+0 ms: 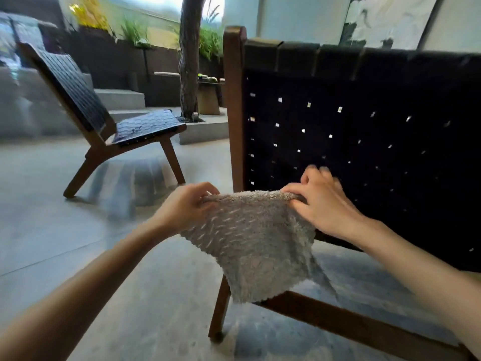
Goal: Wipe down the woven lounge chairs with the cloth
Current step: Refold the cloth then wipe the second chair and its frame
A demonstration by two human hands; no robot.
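Observation:
A grey fluffy cloth [257, 243] hangs spread between both hands in front of the back of a woven lounge chair [364, 131] with black webbing and a brown wooden frame. My left hand [187, 204] pinches the cloth's upper left corner. My right hand [322, 201] grips the upper right corner, close to the chair's black webbing. The cloth's lower edge dangles over the chair's wooden leg. A second woven lounge chair [104, 110] of the same kind stands to the left, seen from the side.
Grey tiled floor [65, 230] lies between the two chairs. Behind stand a tree trunk [188, 58] in a low concrete planter, concrete steps [122, 97], a dark wall with green plants, and a pale artwork [390, 19] at the upper right.

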